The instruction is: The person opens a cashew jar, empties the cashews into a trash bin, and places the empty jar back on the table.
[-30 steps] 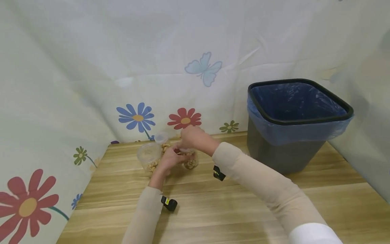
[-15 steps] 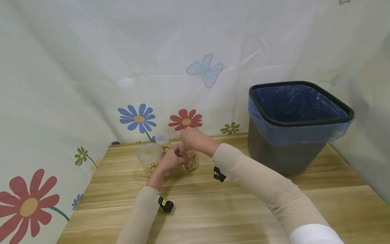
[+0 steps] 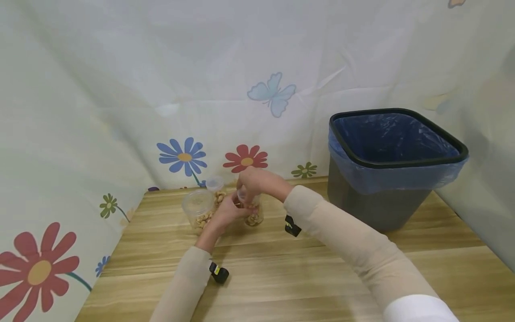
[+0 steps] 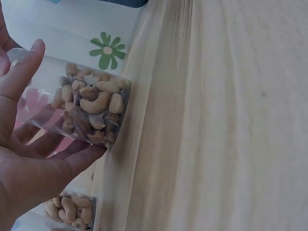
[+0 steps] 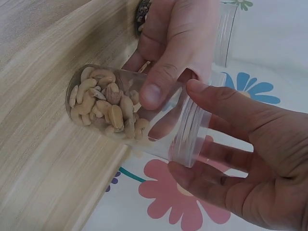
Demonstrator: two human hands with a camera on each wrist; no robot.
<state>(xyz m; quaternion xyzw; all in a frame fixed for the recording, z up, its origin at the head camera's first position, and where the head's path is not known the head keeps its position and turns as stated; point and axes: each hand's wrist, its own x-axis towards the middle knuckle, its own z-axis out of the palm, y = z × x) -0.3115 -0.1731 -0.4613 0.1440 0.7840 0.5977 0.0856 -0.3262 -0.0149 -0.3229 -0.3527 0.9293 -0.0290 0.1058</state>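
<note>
A clear plastic jar (image 5: 110,103) stands on the wooden table, its lower half filled with cashews and some darker pieces. Thumb and fingers of my left hand (image 3: 228,211) grip its body from the left side. Over the top, my right hand (image 3: 255,182) pinches the clear ribbed lid (image 5: 188,132) between thumb and fingertips. In the head view the hands partly hide this jar and its lid. Just left of my left hand are a wider clear jar (image 3: 197,203) with nuts at its bottom and, behind it, a smaller jar (image 3: 217,190) of nuts.
A grey bin (image 3: 362,210) with a black rim and blue liner stands on the right of the table (image 3: 261,286). A pale cloth (image 3: 209,89) printed with flowers and a butterfly hangs behind the table and along its sides.
My right hand has turned slightly over the jar's top, and its fingers have shifted downward round the lid. The left hand stays at the jar. The view has tipped up a little.
</note>
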